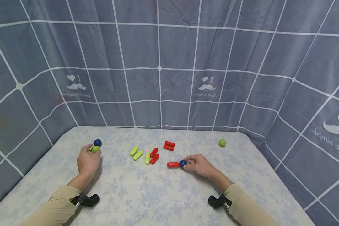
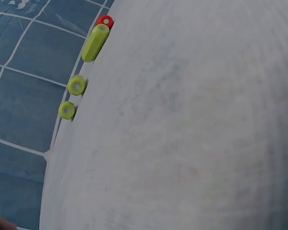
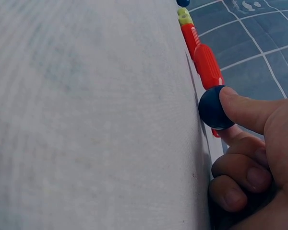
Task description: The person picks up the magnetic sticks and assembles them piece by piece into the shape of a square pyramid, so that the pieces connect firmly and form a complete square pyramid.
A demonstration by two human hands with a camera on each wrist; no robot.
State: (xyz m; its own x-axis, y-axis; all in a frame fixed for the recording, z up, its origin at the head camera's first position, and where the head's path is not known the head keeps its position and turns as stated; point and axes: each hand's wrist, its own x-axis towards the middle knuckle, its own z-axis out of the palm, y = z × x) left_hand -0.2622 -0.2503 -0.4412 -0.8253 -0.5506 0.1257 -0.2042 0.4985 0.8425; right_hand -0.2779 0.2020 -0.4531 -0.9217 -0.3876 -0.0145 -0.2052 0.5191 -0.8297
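The right hand point(image 1: 200, 165) pinches a dark blue ball point(image 1: 182, 163) between thumb and forefinger, pressing it against the end of a red rod point(image 1: 173, 164) that lies flat on the tabletop point(image 1: 158, 194). To make that join sit true, it seems best to keep the ball centred on the rod's end and the rod lying still, pushing along its length rather than across it. The ball is smooth, glossy and round; the right wrist view shows the fingertip resting on its upper side, with the remaining fingers curled underneath.

The left hand point(image 1: 87, 160) grasps a green ball point(image 1: 95, 149) with its fingertips, near the tabletop's left rear; a second blue ball point(image 1: 97, 142) sits just beyond it, touching or nearly so. Between the hands lie three yellow-green rods point(image 1: 137, 155) and several more red rods point(image 1: 169, 145). Another green ball point(image 1: 222, 142) rests well apart at the right rear.
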